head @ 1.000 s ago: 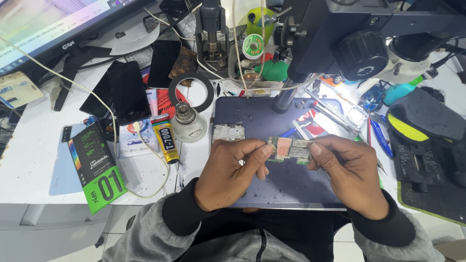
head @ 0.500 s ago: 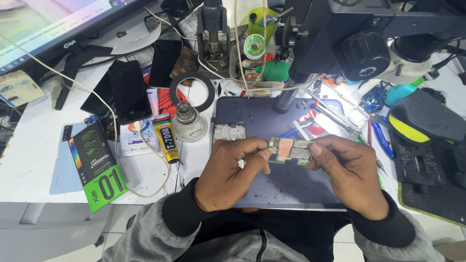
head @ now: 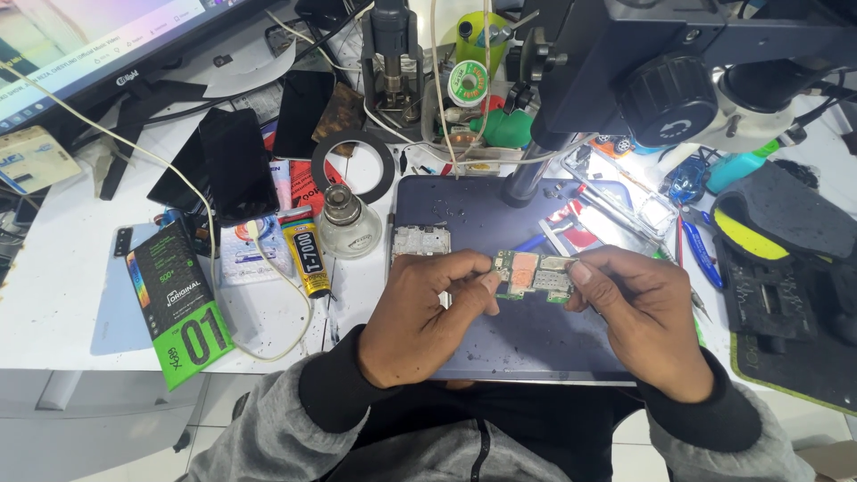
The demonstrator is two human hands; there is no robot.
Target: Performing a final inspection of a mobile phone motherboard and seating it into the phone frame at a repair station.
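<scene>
A small green phone circuit board (head: 533, 274) with copper patches and metal shields is held between both hands just above a dark blue work mat (head: 527, 344). My left hand (head: 427, 314) pinches the board's left end with thumb and fingers. My right hand (head: 644, 314) grips its right end. A silver metal shield piece (head: 420, 241) lies on the mat just behind my left hand.
A microscope (head: 678, 80) on its post overhangs the mat's far side. To the left lie a glass bottle (head: 345, 223), a yellow glue tube (head: 305, 254), a green and black box (head: 178, 303), black phones (head: 237, 161) and a tape ring (head: 353, 165). A black mat with tools (head: 786, 295) sits right.
The board has shifted slightly in my fingers; both hands stay in nearly the same place over the mat.
</scene>
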